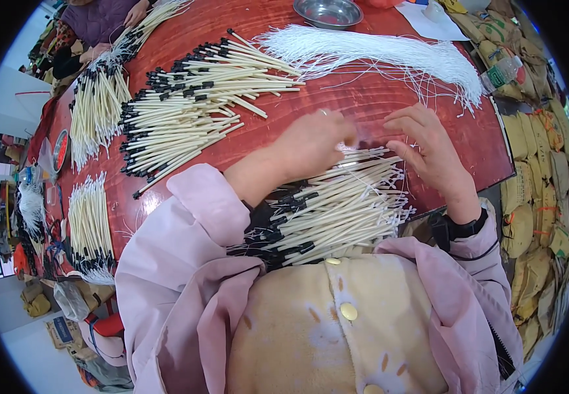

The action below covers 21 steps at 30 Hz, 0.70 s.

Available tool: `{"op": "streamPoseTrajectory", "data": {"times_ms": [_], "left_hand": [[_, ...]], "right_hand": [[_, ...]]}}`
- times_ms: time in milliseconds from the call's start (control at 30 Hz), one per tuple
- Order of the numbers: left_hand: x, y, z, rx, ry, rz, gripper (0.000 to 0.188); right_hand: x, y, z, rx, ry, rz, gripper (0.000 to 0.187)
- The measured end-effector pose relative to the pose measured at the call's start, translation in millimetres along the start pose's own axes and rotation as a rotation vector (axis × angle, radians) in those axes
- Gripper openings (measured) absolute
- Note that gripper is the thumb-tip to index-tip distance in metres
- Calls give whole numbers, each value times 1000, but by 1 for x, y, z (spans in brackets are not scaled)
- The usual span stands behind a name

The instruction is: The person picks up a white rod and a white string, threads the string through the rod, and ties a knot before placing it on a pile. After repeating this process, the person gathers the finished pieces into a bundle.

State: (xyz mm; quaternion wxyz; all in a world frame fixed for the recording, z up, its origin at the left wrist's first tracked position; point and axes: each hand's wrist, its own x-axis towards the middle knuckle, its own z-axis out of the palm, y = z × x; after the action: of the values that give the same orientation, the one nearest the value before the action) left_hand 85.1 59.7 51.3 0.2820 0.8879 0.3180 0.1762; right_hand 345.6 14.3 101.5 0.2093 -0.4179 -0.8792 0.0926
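Observation:
A heap of cream-coloured thin sticks (343,217) with black ends on the left and white string ends on the right lies close to my body. Above its far edge, my left hand (310,141) is curled, fingertips together; whatever they hold is hidden. My right hand (429,148) is raised beside the same heap, thumb and fingers apart, with no held thing that I can see. Fine white strings cross the sticks just below both hands. Farther left lies a larger pile of similar black-ended sticks (192,111). A long bundle of white strings (376,56) stretches beyond my hands.
On the red table (218,154) are more stick bundles at the left (90,217) and a metal bowl (329,13) at the back. A plastic bottle (502,73) is by the right edge, near stacked sacks (527,164). Another person (104,23) works at far left.

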Motion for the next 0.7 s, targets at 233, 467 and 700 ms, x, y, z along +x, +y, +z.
{"op": "streamPoseTrajectory", "data": {"times_ms": [233,467,700], "left_hand": [[-2,-2,27,118,-126,116,13],[10,-17,-6,-40,401,-350,18],[-81,-67,-37,416,402,-548,15]], "right_hand": [[9,-5,12,18,-17,-43,28],[6,3,1,-29,84,-12,29],[23,12,7,-60,96,-41,38]]}}
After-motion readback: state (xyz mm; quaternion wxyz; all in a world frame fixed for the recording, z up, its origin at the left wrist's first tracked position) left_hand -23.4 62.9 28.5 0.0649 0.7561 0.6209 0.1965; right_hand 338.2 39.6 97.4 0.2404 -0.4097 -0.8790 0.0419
